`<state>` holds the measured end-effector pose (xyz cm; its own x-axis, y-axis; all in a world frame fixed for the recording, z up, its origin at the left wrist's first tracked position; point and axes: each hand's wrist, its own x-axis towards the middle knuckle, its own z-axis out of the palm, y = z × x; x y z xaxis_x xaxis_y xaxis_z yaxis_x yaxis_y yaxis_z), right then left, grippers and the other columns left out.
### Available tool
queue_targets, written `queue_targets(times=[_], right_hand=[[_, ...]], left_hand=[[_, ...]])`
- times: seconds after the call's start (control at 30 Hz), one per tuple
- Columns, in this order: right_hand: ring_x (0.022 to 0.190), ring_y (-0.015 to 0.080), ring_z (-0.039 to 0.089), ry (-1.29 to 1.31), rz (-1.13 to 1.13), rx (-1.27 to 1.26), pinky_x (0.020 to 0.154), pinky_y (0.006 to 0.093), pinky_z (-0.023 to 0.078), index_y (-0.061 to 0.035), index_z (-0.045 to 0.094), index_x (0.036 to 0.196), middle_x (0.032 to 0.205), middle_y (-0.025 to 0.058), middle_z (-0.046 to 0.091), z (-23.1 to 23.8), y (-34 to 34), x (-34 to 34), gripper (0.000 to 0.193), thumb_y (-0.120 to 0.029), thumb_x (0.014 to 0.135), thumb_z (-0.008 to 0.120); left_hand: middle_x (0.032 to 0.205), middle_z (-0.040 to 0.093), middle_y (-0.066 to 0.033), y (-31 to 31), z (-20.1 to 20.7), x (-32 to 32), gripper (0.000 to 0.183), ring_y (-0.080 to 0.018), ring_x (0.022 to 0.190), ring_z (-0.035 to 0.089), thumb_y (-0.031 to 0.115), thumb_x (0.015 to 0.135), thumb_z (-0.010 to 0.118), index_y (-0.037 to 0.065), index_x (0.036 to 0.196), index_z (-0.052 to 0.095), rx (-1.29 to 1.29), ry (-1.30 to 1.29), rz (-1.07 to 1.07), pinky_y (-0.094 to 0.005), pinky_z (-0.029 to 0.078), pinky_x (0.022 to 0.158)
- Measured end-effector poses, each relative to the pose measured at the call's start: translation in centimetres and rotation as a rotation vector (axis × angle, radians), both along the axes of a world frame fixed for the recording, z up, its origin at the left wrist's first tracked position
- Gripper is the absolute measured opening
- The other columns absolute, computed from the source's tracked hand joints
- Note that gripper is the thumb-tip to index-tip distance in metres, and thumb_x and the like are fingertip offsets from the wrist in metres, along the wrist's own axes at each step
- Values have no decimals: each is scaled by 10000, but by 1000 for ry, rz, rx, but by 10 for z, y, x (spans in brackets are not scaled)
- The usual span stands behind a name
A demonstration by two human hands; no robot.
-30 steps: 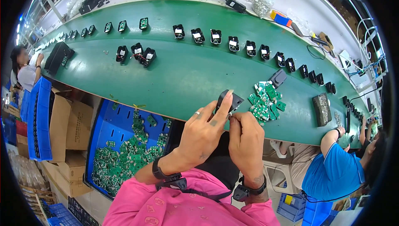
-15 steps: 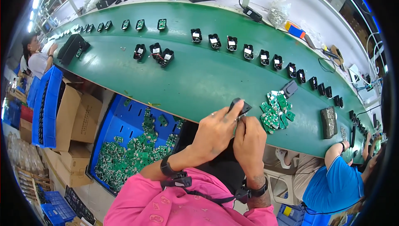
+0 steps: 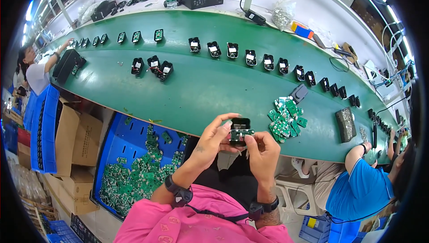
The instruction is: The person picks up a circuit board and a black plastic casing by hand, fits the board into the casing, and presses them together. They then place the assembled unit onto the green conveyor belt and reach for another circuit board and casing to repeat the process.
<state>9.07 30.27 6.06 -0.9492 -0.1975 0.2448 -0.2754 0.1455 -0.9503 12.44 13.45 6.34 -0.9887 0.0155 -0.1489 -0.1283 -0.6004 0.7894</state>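
Overhead, black housing [image 3: 240, 124] between both hands' fingers [image 3: 223, 124].

A small black plastic housing [image 3: 240, 125], boxy with rounded corners, is held up off the green bench at its near edge, near the middle of the scene. A small green circuit board [image 3: 241, 133] with pale parts on it lies across the housing's near side, roughly level. Fingers [image 3: 223, 126] pinch the pair from the left, and fingers [image 3: 251, 141] from the right grip the board's end.
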Motion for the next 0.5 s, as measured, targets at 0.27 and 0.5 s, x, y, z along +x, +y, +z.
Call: queue_targets(times=[0.27,0.5], right_hand=[[570,147,657,-202,89,-357,528,239,530,47,603,954,772,106,684,8,2,11,197,-143,1001,627],[503,127,608,-274,193,-470,459,230,484,31,617,918,691,91,653,-1,23,2,289,-239,1021,614]], left_hand=[[1122,670,-95,-5,4,-1,415,-183,895,722,196,1032,543,85,1424,461,112,-55,-43,-315,634,725],[1183,650,-114,11,23,6,532,-143,980,665,61,942,647,45,1442,465,-254,68,-31,-291,593,798]])
